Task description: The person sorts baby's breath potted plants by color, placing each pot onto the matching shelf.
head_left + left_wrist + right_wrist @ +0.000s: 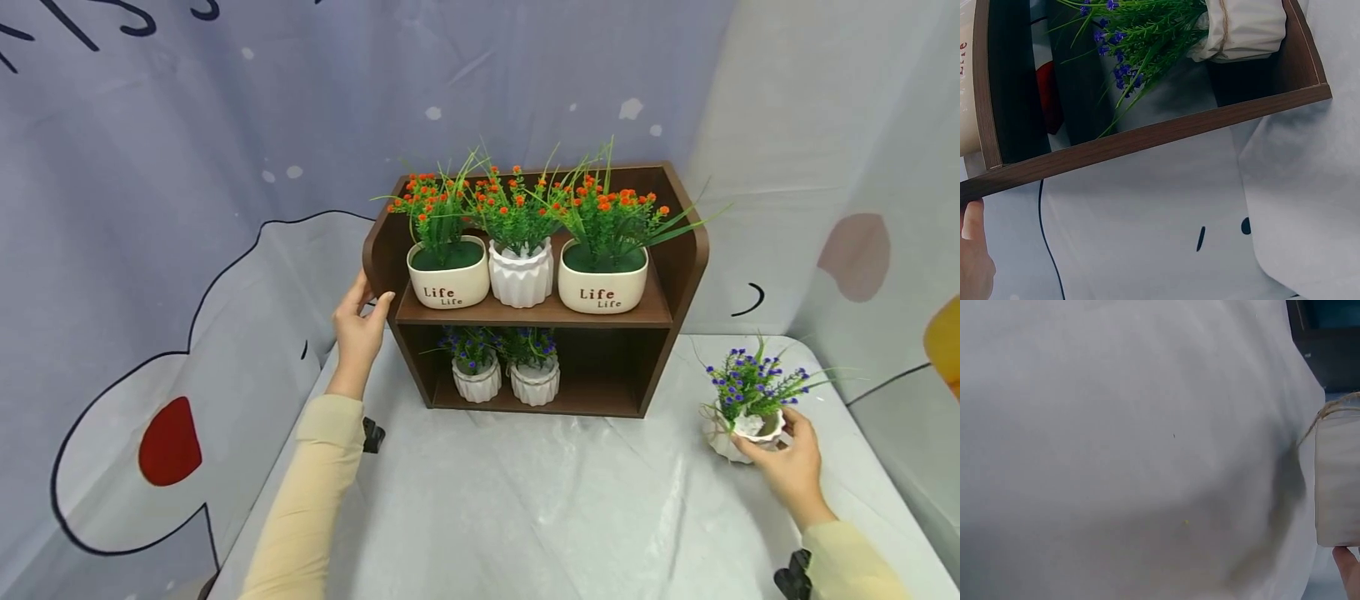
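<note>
My left hand point(360, 329) lies against the left side of a two-tier brown wooden shelf point(532, 312), thumb at its front edge. Part of the fingers is hidden behind the panel. In the left wrist view, a fingertip of the left hand point(975, 250) touches the panel's edge. Off to the right of the shelf, my right hand point(795, 467) grips a small potted plant point(750, 392) with purple flowers, in a white pot bound with twine. The right wrist view catches the pot point(1338, 481) at its edge, a thumb against its end.
On the upper tier stand two cream "Life" planters point(447, 273) point(602, 279) around a ribbed white pot point(521, 275), all with orange flowers. Below, two white pots point(477, 379) point(535, 382) with purple flowers sit left of centre. A white cloth covers the table point(540, 500); printed curtains point(525, 83) hang behind.
</note>
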A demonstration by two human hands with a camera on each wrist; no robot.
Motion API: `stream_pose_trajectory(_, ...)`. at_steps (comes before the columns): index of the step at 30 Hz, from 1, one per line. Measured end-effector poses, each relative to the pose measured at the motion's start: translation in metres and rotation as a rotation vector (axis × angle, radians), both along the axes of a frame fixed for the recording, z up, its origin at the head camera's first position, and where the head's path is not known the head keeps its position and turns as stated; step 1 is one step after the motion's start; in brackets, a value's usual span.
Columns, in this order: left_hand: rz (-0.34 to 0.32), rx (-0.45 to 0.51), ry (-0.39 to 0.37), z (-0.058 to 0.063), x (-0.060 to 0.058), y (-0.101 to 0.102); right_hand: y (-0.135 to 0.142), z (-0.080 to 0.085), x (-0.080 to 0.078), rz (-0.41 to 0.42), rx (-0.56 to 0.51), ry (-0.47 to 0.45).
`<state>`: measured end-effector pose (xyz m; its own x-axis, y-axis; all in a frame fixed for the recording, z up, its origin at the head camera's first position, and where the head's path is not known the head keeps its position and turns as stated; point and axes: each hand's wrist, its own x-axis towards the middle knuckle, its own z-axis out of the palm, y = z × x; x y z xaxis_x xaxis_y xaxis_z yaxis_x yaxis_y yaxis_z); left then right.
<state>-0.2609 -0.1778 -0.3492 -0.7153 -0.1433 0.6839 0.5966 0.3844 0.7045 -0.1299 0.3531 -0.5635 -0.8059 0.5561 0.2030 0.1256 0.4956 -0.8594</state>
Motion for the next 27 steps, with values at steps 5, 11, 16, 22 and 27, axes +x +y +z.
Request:
stream_pose_trajectory(5,0.006,-0.006,0.006,0.0,0.001,0.0,-0.012,0.006,0.005,0.046,0.014,0.048)
stream_pose_trajectory(11,0.02,-0.023,0.012,0.0,0.0,0.0,-0.023,0.009,0.013,0.079,0.03,0.102)
stream_pose_trajectory(16,0.023,-0.03,0.007,0.001,0.0,0.001,-0.034,0.011,0.021,0.115,0.009,0.123)
stream_pose_trajectory(22,0.024,-0.019,0.007,0.001,0.001,0.0,-0.047,0.012,0.028,0.165,0.003,0.147)
stream_pose_trajectory(27,0.027,-0.026,0.019,-0.001,0.0,0.0,-0.057,0.011,0.033,0.201,-0.009,0.158)
